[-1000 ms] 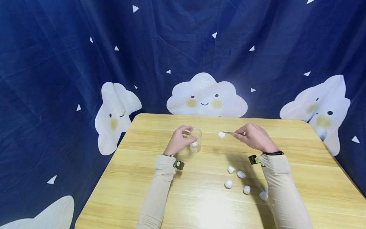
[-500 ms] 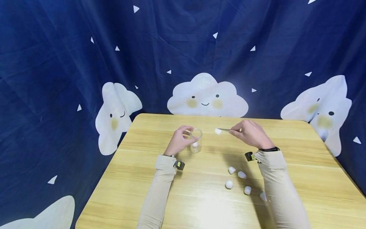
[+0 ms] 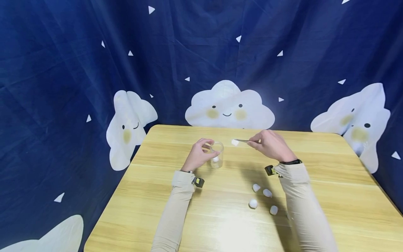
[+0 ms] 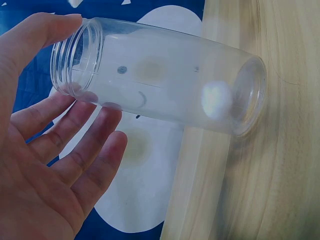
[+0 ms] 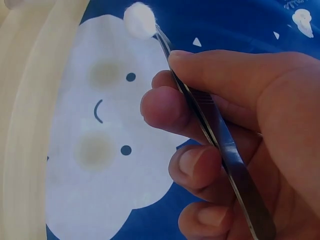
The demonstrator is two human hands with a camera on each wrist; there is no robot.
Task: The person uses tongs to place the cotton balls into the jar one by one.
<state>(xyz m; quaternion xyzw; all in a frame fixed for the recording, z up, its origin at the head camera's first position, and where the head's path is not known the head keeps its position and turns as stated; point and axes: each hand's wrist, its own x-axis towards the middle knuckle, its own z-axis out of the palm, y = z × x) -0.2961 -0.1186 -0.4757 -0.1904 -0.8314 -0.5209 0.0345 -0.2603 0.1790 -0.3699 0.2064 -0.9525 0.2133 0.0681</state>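
My left hand (image 3: pixel 199 154) grips a clear plastic jar (image 4: pixel 165 75) near its threaded, lidless mouth, thumb on one side and fingertips on the other. Inside the jar, close to its bottom, lies one white cotton ball (image 4: pixel 216 99). My right hand (image 3: pixel 271 145) pinches metal tweezers (image 5: pixel 215 130) between thumb and fingers. The tweezers' tips hold another cotton ball (image 5: pixel 140 20), raised above the table a short way right of the jar's mouth in the head view.
Several loose cotton balls, one of them a front cotton ball (image 3: pixel 253 203), lie on the wooden table (image 3: pixel 141 196) left of my right forearm, which partly hides one. A dark blue curtain (image 3: pixel 201 45) with white clouds hangs behind the table's far edge.
My right hand has moved left and slightly away from me, bringing the tweezers and their cotton ball closer to the jar. The left hand and jar stay in place.
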